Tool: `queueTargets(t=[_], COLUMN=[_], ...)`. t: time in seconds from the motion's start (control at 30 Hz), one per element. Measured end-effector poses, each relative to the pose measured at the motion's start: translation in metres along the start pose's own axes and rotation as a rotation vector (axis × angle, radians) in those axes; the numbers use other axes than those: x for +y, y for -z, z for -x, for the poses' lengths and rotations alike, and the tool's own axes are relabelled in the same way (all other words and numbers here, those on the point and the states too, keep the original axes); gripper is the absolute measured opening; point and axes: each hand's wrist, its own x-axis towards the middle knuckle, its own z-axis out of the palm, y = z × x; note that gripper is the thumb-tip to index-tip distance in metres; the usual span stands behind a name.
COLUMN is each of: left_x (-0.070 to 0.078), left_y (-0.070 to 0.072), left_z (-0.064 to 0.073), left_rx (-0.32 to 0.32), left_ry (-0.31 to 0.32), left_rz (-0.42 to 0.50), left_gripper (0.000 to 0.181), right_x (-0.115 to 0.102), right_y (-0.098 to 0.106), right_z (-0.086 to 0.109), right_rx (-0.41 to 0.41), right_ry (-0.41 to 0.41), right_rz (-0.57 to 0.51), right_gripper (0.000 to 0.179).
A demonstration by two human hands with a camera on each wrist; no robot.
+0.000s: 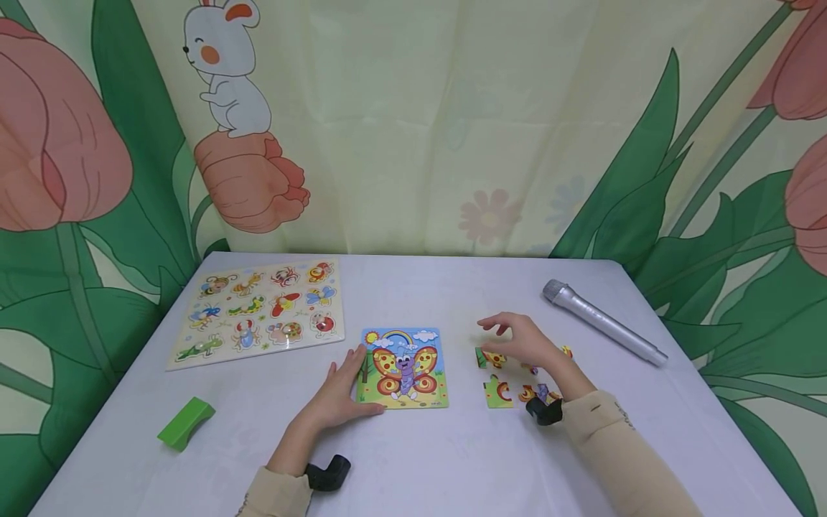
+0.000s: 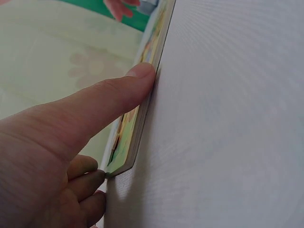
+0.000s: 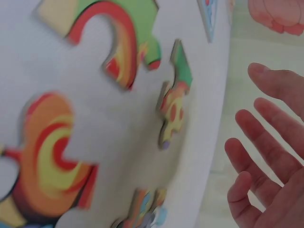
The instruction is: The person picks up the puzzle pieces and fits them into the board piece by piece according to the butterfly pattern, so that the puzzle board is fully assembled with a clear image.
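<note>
Blue-and-green square butterfly board (image 1: 405, 373), touched by the spread left hand (image 1: 337, 399), seems unfilled; colourful flat jigsaw pieces (image 1: 496, 395) lie loose toward the tabletop's (image 1: 446, 467) right edge, right hand (image 1: 522, 340) spread above.

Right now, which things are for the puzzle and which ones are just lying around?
Seem part of the job:
- butterfly puzzle, touched by the left hand
- loose puzzle pieces, under the right hand

Seem to be just lying about:
- bug board
- green block
- silver microphone
</note>
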Motion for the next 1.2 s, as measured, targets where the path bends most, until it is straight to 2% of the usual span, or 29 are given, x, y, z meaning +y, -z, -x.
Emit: queueTargets(t=[0.43, 0.7, 0.97, 1.2], left_x=[-0.001, -0.001, 0.001, 0.002], left_y=[0.001, 0.0, 0.001, 0.002], left_z=[-0.001, -0.001, 0.0, 0.001], left_rx=[0.008, 0.002, -0.002, -0.004], left_ry=[-0.003, -0.005, 0.001, -0.008], left_rz=[-0.002, 0.006, -0.001, 0.004], left_gripper=[0.105, 0.105, 0.105, 0.106], right_x=[0.019, 0.021, 0.019, 0.019], right_y=[0.001, -0.006, -0.007, -0.007], right_z=[0.016, 0.021, 0.019, 0.016], right_rx=[-0.043, -0.059, -0.06, -0.069], right_ry=[-0.039, -0.117, -0.093, -0.072], right_rz=[0.037, 0.086, 0.134, 0.123], right_gripper=[0.048, 0.043, 0.042, 0.043])
